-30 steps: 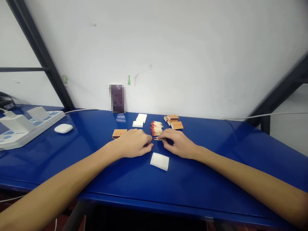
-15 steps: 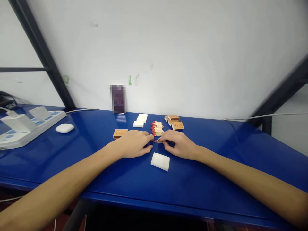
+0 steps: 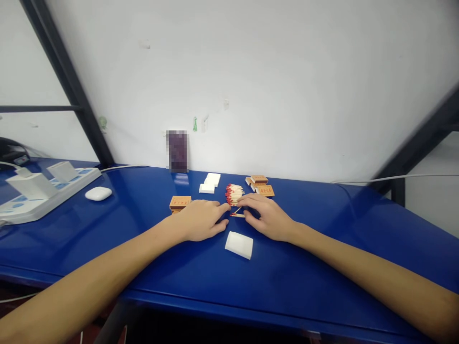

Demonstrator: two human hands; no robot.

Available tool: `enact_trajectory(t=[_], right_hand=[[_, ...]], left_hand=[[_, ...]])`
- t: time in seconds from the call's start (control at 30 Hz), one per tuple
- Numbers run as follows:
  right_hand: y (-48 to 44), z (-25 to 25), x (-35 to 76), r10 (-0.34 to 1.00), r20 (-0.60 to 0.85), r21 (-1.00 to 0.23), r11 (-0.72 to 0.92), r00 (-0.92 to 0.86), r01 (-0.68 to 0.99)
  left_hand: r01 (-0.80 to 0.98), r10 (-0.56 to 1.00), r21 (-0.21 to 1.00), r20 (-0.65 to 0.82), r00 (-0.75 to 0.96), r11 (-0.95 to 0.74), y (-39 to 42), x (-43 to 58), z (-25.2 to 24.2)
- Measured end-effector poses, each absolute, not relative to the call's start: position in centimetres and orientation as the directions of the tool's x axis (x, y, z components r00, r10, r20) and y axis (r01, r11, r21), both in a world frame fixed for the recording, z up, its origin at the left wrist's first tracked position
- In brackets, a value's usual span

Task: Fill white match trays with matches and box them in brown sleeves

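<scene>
A pile of red-tipped matches (image 3: pixel 234 194) lies in the middle of the blue table. Just in front of it, two loose matches (image 3: pixel 237 215) rest at an angle to each other between my hands. My left hand (image 3: pixel 205 220) is palm down with fingers and thumb apart, its fingertips just left of these matches. At their right side is my right hand (image 3: pixel 267 217), forefinger and thumb spread apart around the ends of the matches; it seems to grip nothing. Nearer to me lies a white matchbox tray (image 3: pixel 239 245).
Orange matchboxes stand stacked behind my left wrist (image 3: pixel 180 202) and at the back right (image 3: pixel 265 190). White trays (image 3: pixel 207 188) sit at the back. On the left are a white earphone case (image 3: pixel 98 193) and a power strip (image 3: pixel 81 180) with plugged-in chargers.
My right forefinger and thumb have opened away from the loose matches, which now show more plainly on the table. My left hand has hardly moved. The view has tilted slightly upward.
</scene>
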State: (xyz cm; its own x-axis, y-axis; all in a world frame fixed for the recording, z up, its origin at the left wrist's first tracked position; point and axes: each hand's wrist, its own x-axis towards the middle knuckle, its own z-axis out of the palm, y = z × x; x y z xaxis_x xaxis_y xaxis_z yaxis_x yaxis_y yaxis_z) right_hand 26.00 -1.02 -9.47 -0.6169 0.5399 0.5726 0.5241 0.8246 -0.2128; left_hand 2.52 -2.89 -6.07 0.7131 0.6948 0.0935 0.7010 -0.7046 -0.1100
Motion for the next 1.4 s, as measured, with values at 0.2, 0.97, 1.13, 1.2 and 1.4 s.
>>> enact_trajectory(t=[0.2,0.97,1.13,1.2,1.4], right_hand=[[-1.06,-9.43,25.99,0.566,0.557,-0.218,0.805,-0.607,0.551],[-1.18,-9.2,25.92,0.533,0.564,-0.2,0.829,-0.631,0.521],[-1.16,-9.21,25.91,0.501,0.579,-0.175,0.847,-0.643,0.502],[-1.17,-9.21,25.87,0.497,0.577,-0.169,0.849,-0.648,0.5],[-1.22,-9.31,25.88,0.498,0.575,-0.19,0.853,-0.649,0.487]], left_hand=[[0.697,0.692,-0.103,0.087,0.717,-0.71,-2.93,2.53,-6.11],[0.692,0.689,-0.092,0.07,0.721,-0.716,-3.09,2.53,-5.9],[0.691,0.687,-0.097,0.073,0.723,-0.716,-3.09,2.51,-5.91],[0.689,0.686,-0.098,0.071,0.724,-0.718,-3.11,2.53,-5.9],[0.687,0.684,-0.102,0.074,0.726,-0.719,-3.17,2.59,-5.89]])
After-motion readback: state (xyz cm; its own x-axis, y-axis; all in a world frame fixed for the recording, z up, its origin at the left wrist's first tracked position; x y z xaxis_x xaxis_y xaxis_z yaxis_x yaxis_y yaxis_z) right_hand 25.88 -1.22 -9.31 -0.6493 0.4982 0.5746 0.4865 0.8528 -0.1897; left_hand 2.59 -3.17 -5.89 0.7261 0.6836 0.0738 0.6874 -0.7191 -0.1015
